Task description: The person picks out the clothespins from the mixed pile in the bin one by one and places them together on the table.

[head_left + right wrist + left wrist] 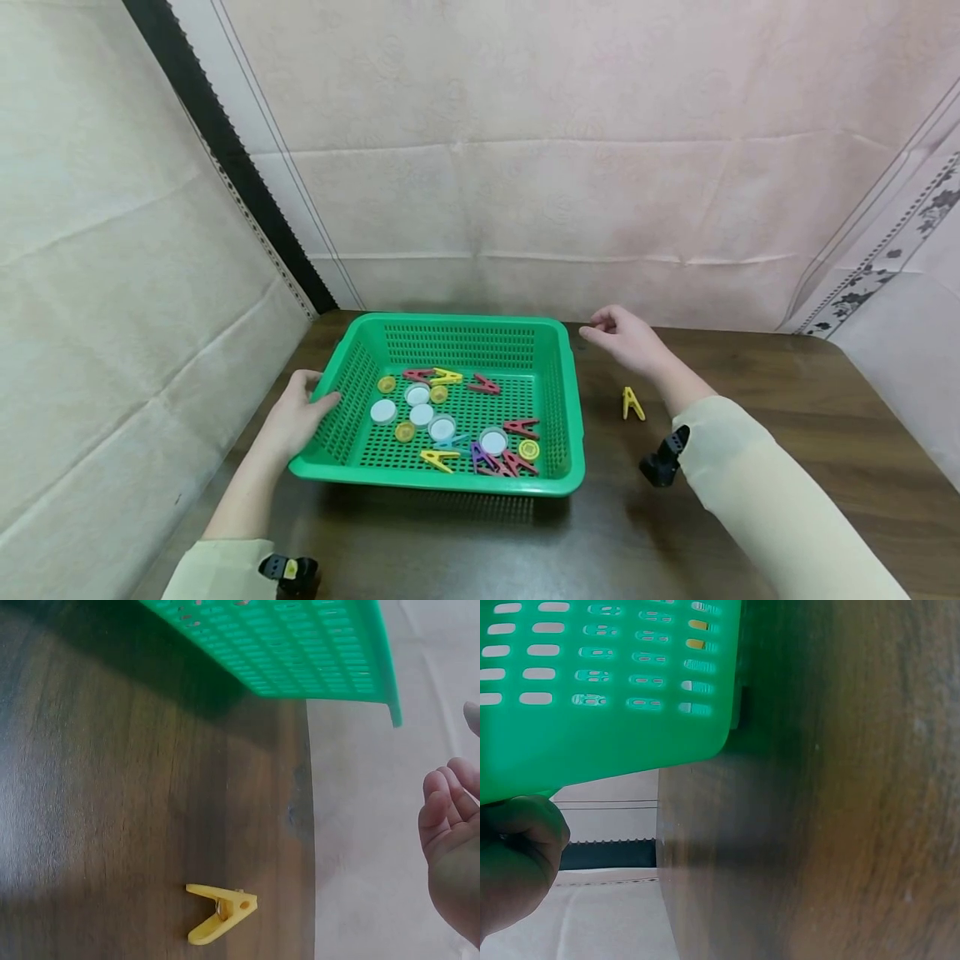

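A green plastic basket (pixel 457 486) with slotted walls holds several white discs (pixel 383 411), yellow discs (pixel 528 450) and small clothespins in red, yellow, blue and purple. My left hand (pixel 296 417) grips the basket's left rim, thumb over the edge; the left wrist view shows that hand (pixel 525 859) beside the basket wall. Just off the basket's right rim is my right hand (pixel 626 337), fingers loosely curled around nothing. A yellow clothespin (pixel 632 403) lies on the table below the right forearm, and the right wrist view shows this clothespin (pixel 221 911) closer.
The brown wooden table (pixel 787 417) ends at the back against a pale cloth (pixel 585 200). More pale cloth (pixel 112 275) hangs at the left, with a dark strip (pixel 240 167) along its edge. A shadow falls on the table under the basket's front.
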Motion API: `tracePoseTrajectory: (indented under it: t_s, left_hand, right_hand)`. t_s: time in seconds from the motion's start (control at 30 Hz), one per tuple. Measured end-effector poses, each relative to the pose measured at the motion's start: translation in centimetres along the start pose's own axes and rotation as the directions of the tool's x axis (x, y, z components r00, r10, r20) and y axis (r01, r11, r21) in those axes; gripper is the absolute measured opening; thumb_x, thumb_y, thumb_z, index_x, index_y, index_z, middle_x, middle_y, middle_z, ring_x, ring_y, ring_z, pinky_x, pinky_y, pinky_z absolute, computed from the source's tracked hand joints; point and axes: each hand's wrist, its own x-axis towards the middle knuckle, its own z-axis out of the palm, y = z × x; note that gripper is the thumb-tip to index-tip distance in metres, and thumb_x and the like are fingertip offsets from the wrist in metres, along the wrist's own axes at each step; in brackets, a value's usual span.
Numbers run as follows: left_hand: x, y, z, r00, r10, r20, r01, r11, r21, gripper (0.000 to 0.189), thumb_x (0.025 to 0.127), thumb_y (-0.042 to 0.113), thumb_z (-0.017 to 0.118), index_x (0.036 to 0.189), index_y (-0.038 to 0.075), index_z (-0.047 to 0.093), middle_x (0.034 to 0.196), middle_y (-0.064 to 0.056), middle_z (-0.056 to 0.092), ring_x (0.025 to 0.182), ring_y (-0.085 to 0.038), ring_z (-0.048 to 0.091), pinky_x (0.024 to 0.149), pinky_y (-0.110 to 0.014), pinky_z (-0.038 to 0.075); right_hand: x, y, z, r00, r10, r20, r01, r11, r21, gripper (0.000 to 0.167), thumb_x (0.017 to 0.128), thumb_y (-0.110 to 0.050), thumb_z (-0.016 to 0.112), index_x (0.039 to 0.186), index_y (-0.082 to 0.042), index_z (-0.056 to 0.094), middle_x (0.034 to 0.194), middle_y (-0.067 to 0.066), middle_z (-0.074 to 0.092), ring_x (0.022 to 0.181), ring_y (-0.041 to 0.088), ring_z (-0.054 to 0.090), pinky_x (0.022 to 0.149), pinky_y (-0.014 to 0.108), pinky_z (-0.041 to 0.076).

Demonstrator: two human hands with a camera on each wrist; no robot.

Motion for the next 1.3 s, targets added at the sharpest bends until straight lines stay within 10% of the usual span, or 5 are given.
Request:
tracePoseTrajectory:
  t_s: [1.3]
  left_hand:
    - [-0.1, 0.3, -0.1, 1.000, -0.005, -0.012, 0.006, 1.000, 0.019, 0.057, 0.096, 0.037, 0.050, 0.136, 0.002, 0.030, 0.115, -0.021, 0.051, 0.089, -0.026, 0.056, 0.068, -0.034, 0.045]
  right_hand:
    - [2.7, -4.9, 3.6, 0.992, -0.080, 0.095, 0.081, 0.997, -0.006, 0.047, 0.092, -0.038, 0.059, 0.122, -0.003, 0.050, 0.110, 0.012, 0.054, 0.101, 0.027, 0.050, 0.085, 0.042, 0.042]
